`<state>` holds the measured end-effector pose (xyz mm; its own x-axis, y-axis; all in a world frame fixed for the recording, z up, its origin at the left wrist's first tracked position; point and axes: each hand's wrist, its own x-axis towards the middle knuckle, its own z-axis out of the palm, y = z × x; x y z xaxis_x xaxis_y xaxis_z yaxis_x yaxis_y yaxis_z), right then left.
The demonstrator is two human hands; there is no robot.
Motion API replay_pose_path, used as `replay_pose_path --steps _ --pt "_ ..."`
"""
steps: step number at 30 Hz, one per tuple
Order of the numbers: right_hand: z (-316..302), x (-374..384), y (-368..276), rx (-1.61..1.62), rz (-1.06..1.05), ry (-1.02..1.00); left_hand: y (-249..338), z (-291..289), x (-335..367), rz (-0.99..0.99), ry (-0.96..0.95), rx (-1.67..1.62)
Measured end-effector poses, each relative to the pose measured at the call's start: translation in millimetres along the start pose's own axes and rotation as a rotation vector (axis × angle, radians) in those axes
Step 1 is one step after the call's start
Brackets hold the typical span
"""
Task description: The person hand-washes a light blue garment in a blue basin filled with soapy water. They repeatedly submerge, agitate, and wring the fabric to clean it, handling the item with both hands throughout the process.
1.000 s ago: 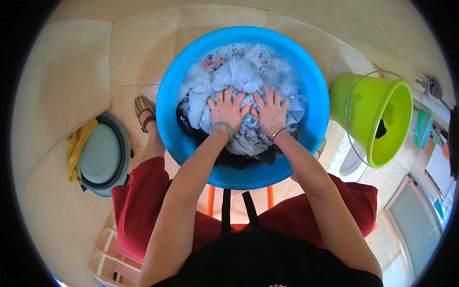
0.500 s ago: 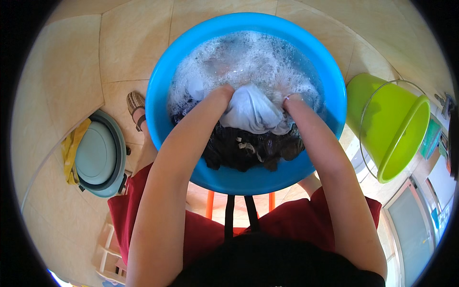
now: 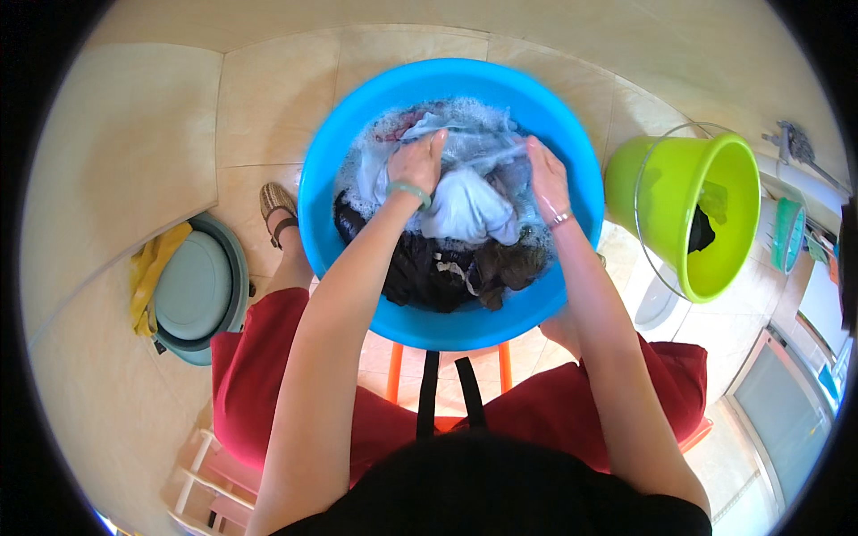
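At blue basin [image 3: 447, 334] | left hand [image 3: 417, 165], right hand [image 3: 548, 183] risen from suds [image 3: 469, 108] | gripping pale cloth [image 3: 469, 207]

Both hands [image 3: 416, 164] [image 3: 549, 186] hold pale wet cloth [image 3: 469, 209] in a sudsy blue basin [image 3: 447, 333], beside dark clothes [image 3: 416, 272].

The floor [image 3: 277, 98] is made of big, shiny tan tiles with thin lines between them. In the middle is the big blue tub [image 3: 315, 219], and its underside is hidden. Around it, going by a clock, a bright green bucket [image 3: 657, 179] stands at three. At four there is a white thing with a dip [image 3: 657, 299], partly covered up. A foot in a brown sandal [image 3: 278, 207] is at nine. Two orange legs [image 3: 394, 371] go down at six, their ends hidden.
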<state>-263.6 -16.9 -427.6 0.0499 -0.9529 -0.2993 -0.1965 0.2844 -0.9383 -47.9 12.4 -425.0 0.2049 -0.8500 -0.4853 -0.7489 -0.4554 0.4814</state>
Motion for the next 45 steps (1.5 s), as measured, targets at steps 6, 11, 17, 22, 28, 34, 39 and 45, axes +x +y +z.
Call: replay_pose_path --steps 6,11,17,22,28,34,39,45 --pt "-43 -82 -35 0.091 0.137 -0.097 36 -7 -85 0.241 0.384 -0.045" --pt "-43 -112 -48 -0.409 -0.031 0.051 74 -52 -151 0.387 0.425 -0.119" --pt "-39 -125 -91 -0.678 -0.291 -0.021 118 -99 -199 0.579 0.327 -0.612" --pt "-46 -132 -140 -0.658 -0.485 -0.137 132 -132 -233 0.541 0.206 -0.904" --pt "-51 -130 -142 -0.428 -0.500 -0.272 111 -124 -234 0.289 0.254 -1.278" --pt "-32 -162 -165 0.454 -0.077 -0.178 53 -90 -192 -0.029 0.344 -1.357" --pt "16 -201 -186 0.272 -0.214 -0.288 52 -53 -189 -0.023 -0.140 -1.983" --pt "31 -230 -178 -0.494 -0.719 -0.262 56 -12 -193 -0.090 -0.408 -2.226"
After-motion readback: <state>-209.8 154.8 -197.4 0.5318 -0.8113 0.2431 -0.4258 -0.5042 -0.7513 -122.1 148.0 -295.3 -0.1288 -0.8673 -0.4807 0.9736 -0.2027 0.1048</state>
